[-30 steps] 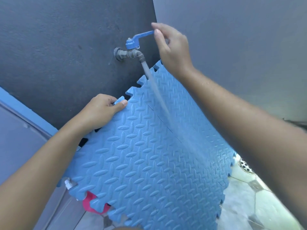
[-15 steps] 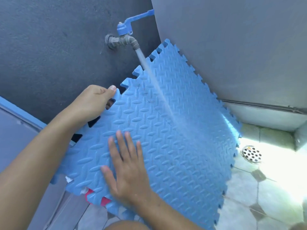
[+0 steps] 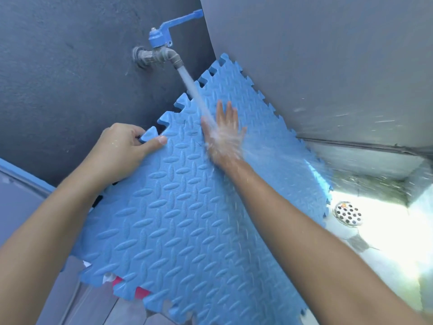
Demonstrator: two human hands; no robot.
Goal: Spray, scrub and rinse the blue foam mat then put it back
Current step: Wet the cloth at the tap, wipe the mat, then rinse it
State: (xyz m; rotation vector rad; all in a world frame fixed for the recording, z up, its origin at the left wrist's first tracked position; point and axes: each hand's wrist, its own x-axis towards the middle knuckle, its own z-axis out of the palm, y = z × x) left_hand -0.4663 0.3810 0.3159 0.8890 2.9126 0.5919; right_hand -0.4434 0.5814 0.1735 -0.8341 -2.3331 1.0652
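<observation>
The blue foam mat, with a raised tread pattern and jigsaw edges, leans tilted in the corner under a wall tap with a blue lever. Water runs from the tap onto the mat's upper part. My left hand grips the mat's upper left edge, thumb on the front face. My right hand lies flat and open on the mat's face right in the water stream, which splashes off it to the right.
Dark grey walls meet in a corner behind the mat. A round metal floor drain sits in the wet tiled floor at the right. Something pink and white shows under the mat's lower left edge.
My right hand left the tap lever, dropped to the mat's lower face, then slid up into the water stream. The left hand keeps its hold on the mat edge.
</observation>
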